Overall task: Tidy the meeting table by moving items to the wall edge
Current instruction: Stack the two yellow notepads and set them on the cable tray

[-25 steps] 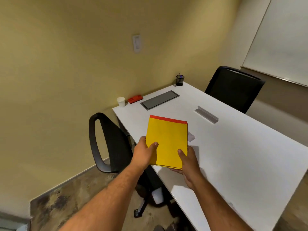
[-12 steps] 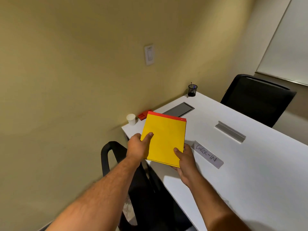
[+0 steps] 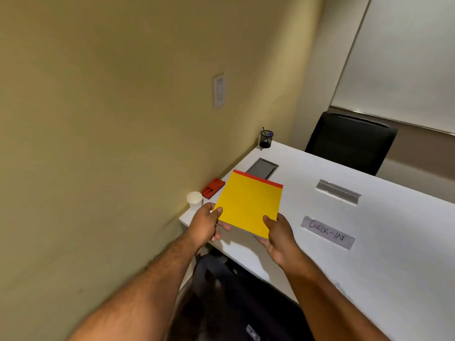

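Observation:
A yellow notepad (image 3: 251, 204) with a red top strip is held just above the white table (image 3: 369, 254), near its wall end. My left hand (image 3: 205, 226) grips the pad's near left corner and my right hand (image 3: 278, 236) grips its near right corner. Along the wall edge stand a white paper cup (image 3: 194, 200), a red stapler-like item (image 3: 213, 188) and a black mesh pen holder (image 3: 266, 139). A grey "CHECK-IN" label strip (image 3: 327, 233) and a grey metal strip (image 3: 337, 191) lie further out on the table.
A grey cable hatch (image 3: 262, 168) is set in the table by the wall, partly hidden by the pad. One black chair (image 3: 350, 141) stands across the table and another (image 3: 234, 299) is tucked under the near edge, below my arms. The beige wall carries a white switch plate (image 3: 219, 91).
I have stepped closer to the wall end of the table, carrying the notepad toward it. The "CHECK-IN" strip, hidden behind the pad a second ago, now shows to its right.

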A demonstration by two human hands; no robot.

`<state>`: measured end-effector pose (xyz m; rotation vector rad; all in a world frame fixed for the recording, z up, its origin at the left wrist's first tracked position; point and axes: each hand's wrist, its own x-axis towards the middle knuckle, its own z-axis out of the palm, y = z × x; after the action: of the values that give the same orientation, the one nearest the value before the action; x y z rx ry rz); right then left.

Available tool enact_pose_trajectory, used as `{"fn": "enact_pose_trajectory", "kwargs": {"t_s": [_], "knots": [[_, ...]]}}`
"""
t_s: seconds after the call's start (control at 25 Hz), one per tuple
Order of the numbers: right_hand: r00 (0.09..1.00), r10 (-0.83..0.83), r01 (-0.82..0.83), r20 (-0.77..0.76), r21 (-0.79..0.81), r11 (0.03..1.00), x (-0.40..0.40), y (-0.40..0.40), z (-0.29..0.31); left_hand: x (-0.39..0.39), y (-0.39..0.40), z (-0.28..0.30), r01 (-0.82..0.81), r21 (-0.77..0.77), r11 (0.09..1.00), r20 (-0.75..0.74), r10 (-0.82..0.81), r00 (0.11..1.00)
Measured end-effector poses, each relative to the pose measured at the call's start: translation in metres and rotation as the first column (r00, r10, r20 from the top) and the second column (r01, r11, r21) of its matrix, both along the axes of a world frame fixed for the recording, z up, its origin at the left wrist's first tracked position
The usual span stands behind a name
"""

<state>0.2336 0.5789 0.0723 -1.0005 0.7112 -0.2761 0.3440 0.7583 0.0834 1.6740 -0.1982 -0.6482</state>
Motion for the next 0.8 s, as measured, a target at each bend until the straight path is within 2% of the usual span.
{"fn": "enact_pose_trajectory", "kwargs": {"t_s": [0.2, 0.32, 0.48, 0.56, 0.8], "knots": [[0.995, 0.065, -0.063, -0.069, 0.025, 0.998, 0.019, 0.038, -0.002, 0.044, 0.024, -0.015, 0.002, -0.051, 0.999, -0.077, -0.006, 0.997], [0.995, -0.047, 0.049, -0.087, 0.025, 0.998, 0.032, 0.033, -0.010, 0.067, 0.017, -0.026, 0.066, -0.099, 0.993, -0.152, -0.081, 0.985], [0.985, -0.167, 0.166, -0.047, -0.039, 0.985, 0.054, 0.004, -0.030, 0.100, -0.008, -0.045, 0.278, -0.097, 0.956, -0.127, -0.289, 0.949], [0.972, -0.233, 0.231, -0.026, -0.047, 0.972, 0.073, -0.012, -0.041, 0.122, -0.032, -0.049, 0.259, -0.102, 0.960, -0.133, -0.271, 0.953], [0.935, -0.354, 0.353, 0.003, -0.065, 0.933, 0.181, -0.080, -0.075, 0.209, -0.123, -0.072, 0.044, -0.067, 0.997, -0.225, -0.058, 0.973]]}}
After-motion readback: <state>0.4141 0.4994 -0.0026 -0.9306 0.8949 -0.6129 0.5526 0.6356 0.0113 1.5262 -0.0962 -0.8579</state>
